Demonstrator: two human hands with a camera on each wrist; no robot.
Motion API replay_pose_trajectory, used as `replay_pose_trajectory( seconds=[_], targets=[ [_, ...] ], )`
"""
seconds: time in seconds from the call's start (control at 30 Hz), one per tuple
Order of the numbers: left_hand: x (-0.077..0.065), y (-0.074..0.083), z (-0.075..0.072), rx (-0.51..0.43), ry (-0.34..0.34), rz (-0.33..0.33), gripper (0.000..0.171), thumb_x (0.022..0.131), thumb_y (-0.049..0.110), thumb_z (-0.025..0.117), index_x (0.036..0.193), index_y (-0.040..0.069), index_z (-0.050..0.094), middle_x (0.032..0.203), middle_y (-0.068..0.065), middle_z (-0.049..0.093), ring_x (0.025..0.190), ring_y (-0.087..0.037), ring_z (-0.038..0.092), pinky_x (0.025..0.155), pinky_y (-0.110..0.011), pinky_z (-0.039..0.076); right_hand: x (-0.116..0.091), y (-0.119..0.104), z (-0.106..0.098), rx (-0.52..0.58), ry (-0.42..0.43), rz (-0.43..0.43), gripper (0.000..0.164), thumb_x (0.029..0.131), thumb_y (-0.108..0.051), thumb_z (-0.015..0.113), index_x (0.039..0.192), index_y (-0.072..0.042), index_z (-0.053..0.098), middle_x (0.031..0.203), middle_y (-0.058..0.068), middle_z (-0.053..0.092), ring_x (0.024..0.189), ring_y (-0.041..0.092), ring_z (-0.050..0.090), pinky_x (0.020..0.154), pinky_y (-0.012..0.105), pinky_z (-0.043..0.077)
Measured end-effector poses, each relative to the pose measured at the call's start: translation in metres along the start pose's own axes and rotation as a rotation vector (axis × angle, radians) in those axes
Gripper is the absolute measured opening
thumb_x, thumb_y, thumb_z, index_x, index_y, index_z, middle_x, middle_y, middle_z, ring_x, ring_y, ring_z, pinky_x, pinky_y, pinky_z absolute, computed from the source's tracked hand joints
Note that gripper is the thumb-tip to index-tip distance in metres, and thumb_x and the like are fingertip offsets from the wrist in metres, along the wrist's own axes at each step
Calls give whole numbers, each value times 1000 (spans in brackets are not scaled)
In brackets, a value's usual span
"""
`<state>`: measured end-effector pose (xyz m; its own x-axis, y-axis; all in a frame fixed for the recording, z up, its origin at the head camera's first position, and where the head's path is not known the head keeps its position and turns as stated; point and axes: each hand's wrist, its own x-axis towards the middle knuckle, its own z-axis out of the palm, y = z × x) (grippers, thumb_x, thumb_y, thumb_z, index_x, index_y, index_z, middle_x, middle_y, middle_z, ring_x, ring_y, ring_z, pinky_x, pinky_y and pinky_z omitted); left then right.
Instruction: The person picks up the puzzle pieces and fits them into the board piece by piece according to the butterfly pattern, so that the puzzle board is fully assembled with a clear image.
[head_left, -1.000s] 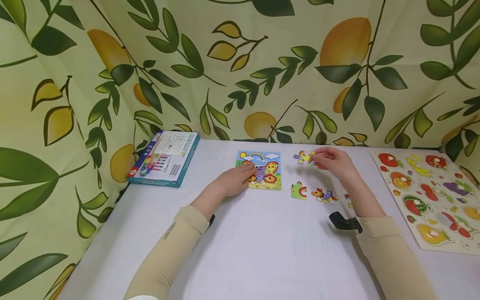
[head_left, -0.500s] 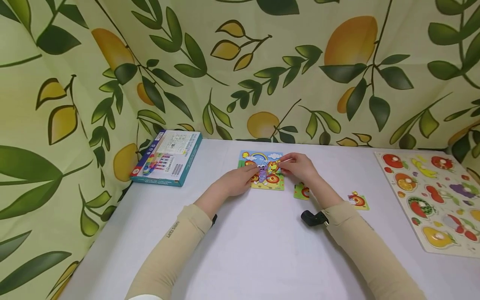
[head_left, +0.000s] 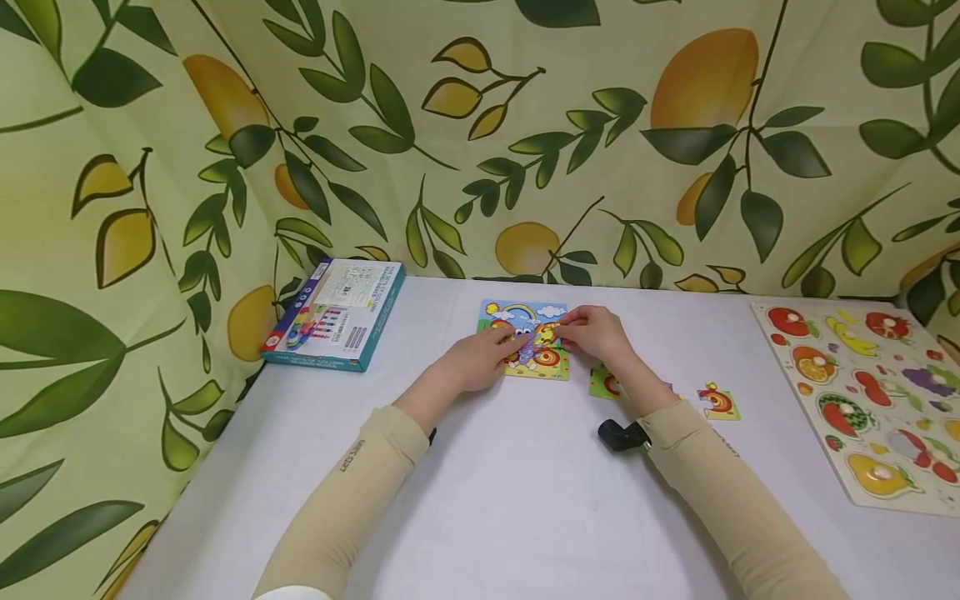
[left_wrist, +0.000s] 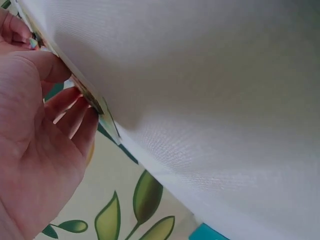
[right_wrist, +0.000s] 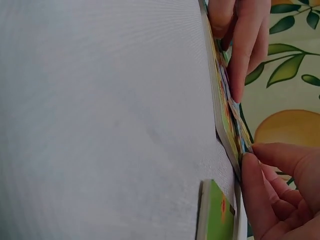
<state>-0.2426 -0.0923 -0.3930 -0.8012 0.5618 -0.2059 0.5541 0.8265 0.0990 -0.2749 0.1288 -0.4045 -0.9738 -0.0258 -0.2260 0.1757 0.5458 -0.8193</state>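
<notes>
A square butterfly jigsaw puzzle with a rainbow and sun lies near the back of the white table. My left hand rests on its left side, and the left wrist view shows the fingers fairly straight against the picture. At the right side, my right hand pinches a yellow and red wing puzzle piece between thumb and index finger. This piece overlaps the picture, low over it and slightly tilted in the right wrist view. Right of the puzzle lies a green corner piece, partly covered by the right hand and wrist.
Another loose piece with a red swirl lies farther right. The right forearm hides most of one more piece. A flat toy box stands at the back left. A fruit knob board takes up the right side.
My right hand has carried the wing piece left from above the loose pieces onto the puzzle's right side. Over the last half second it has hardly moved. My left hand stays on the puzzle.
</notes>
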Motion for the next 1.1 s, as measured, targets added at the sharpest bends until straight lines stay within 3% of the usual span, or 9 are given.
replay_pose_trajectory(
  seconds=[0.3,0.7,1.1],
  targets=[
    [0,1,0,20,20,19,53,103,19,43,155,25,30,151,-5,35,135,-22,37,108,-37,36,-2,1,0,-69,19,-51,26,92,-22,69,107,-2,63,95,12,64,76,19,58,65,18,50],
    [0,0,0,30,30,31,53,103,19,44,155,25,30,149,-5,36,134,-22,37,107,-39,38,2,4,0,-31,-17,-8,32,92,-24,69,115,-3,60,94,10,55,69,15,58,61,18,47],
    [0,1,-1,32,-4,11,54,104,23,43,156,27,26,152,-4,33,137,-22,34,109,-38,36,6,5,-3,-8,-45,38,35,93,-28,68,116,-4,57,93,9,54,62,13,57,60,18,49]
  ],
)
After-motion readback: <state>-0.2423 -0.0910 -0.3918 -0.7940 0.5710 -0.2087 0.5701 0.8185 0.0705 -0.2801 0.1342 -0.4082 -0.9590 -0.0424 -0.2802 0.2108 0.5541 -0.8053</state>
